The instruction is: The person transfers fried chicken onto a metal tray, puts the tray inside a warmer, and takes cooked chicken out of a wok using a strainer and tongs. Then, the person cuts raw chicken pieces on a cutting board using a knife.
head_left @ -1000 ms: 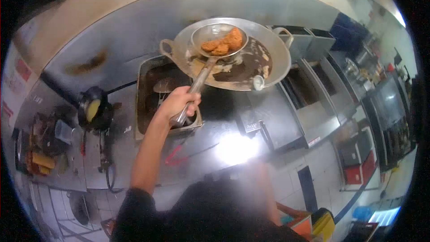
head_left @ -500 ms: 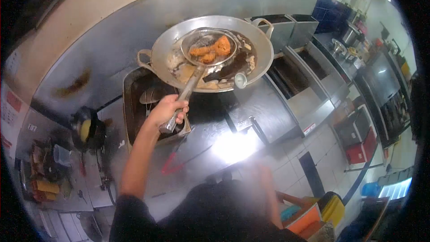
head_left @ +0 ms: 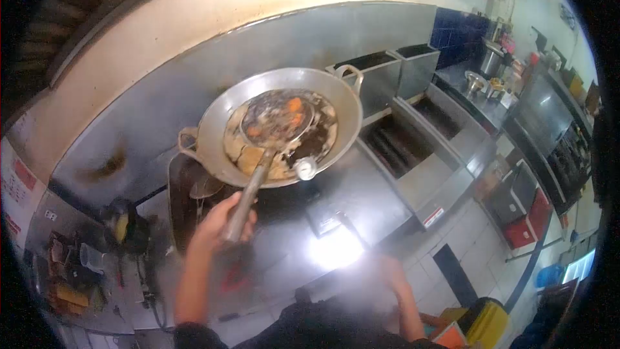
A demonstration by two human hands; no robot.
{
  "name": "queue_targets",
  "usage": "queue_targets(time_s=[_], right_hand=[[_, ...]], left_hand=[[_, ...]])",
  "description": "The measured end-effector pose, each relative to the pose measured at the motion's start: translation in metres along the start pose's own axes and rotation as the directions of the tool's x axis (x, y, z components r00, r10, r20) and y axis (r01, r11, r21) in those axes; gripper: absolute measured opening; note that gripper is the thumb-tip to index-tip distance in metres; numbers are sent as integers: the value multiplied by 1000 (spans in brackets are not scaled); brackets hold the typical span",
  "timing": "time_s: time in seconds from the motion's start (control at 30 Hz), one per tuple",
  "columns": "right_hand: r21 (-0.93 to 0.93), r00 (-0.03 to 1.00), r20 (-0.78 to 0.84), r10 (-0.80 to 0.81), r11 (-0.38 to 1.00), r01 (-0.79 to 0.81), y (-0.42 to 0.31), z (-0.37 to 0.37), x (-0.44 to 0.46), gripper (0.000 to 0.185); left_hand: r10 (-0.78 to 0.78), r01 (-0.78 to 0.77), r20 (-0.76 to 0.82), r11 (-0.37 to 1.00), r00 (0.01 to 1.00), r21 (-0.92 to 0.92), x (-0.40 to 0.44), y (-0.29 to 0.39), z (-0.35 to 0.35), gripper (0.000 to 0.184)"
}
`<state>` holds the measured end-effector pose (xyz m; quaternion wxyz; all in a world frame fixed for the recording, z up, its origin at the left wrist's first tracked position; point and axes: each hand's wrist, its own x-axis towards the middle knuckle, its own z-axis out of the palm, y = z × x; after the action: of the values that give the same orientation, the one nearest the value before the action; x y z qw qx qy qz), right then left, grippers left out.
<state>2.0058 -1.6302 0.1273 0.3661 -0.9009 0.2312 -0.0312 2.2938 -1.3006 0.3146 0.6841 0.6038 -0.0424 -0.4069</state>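
My left hand [head_left: 223, 223] is closed round the long handle of a strainer ladle [head_left: 250, 194]. The ladle's bowl lies in dark, bubbling oil inside a large metal wok [head_left: 349, 119]. Orange-brown fried pieces [head_left: 295, 105] show partly through the oil and bubbles in the bowl. A round dial thermometer [head_left: 305, 168] sits at the wok's near rim. My right hand [head_left: 386, 271] is low in front of my body, away from the wok, blurred by haze, and its fingers cannot be made out.
Right of the wok stand metal fryer wells [head_left: 397, 145]. A metal tray [head_left: 184, 178] with a skimmer [head_left: 205, 186] is at its left. Further left is a black pan [head_left: 126, 226]. A red cooler [head_left: 524, 223] and a yellow container [head_left: 487, 323] are at the right.
The ladle's bowl has gone down into the oil, and the fried pieces are now partly submerged among bubbles. The view has shifted, with the wok lower and further left.
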Motion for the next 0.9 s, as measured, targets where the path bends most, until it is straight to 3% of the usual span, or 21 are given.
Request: queue_targets(time_s=[0.1,0.17,0.23,0.3,0.33,0.4,0.5,0.53,0.6,0.67,0.7,0.77,0.8,0.83,0.87,0.9], right_hand=[[-99,999,38,-29,995,32,57,-73,34,28],[-147,997,-52,56,987,-63,89,-147,63,30],[-330,934,-204,-294,919,217,122,-233,97,35],[-430,882,-357,-306,893,136,120,-330,132,37],[-562,776,-420,-470,806,185,114,-382,147,38],[-532,561,-578,-593,794,292,93,-481,180,33],[-599,257,-713,-652,757,261,77,-614,229,27],[-625,203,-737,-644,765,157,84,-652,244,29],[-587,266,-778,-569,809,15,91,-717,256,35],[-594,151,-805,-574,780,-197,120,-797,295,43],[-553,119,-833,-541,822,-137,118,-835,297,49],[-586,-170,-790,-589,807,-74,145,-933,327,48],[-537,-211,-831,-514,841,67,133,-951,318,44],[-557,-384,-725,-571,815,-160,168,-1036,367,41],[-617,-442,-578,-686,722,-312,155,-1039,357,41],[-593,-576,-585,-571,786,-175,159,-1085,380,38]], left_hand=[[30,-121,-297,949,954,-292,-5,-44,1,41],[109,-250,-420,921,901,-298,4,-69,23,41],[151,-313,-482,909,863,-276,27,-85,61,41],[159,-291,-453,927,877,-238,71,-86,114,42],[149,-261,-419,939,896,-224,93,-87,141,42],[110,-179,-325,965,939,-191,136,-92,194,43],[56,-80,-184,989,981,-127,193,-105,261,43],[39,-53,-137,993,990,-103,212,-111,282,44],[-2,-1,-51,998,999,-66,243,-121,319,44],[-38,38,6,999,999,-35,273,-132,356,45],[-53,54,25,998,998,-20,286,-134,379,45],[-78,78,56,997,995,2,319,-142,422,46],[-88,88,61,996,994,9,336,-146,442,46],[-93,93,66,996,993,15,354,-147,463,47],[-92,91,66,996,994,18,372,-147,483,47],[-90,89,65,996,994,14,390,-145,503,47]])
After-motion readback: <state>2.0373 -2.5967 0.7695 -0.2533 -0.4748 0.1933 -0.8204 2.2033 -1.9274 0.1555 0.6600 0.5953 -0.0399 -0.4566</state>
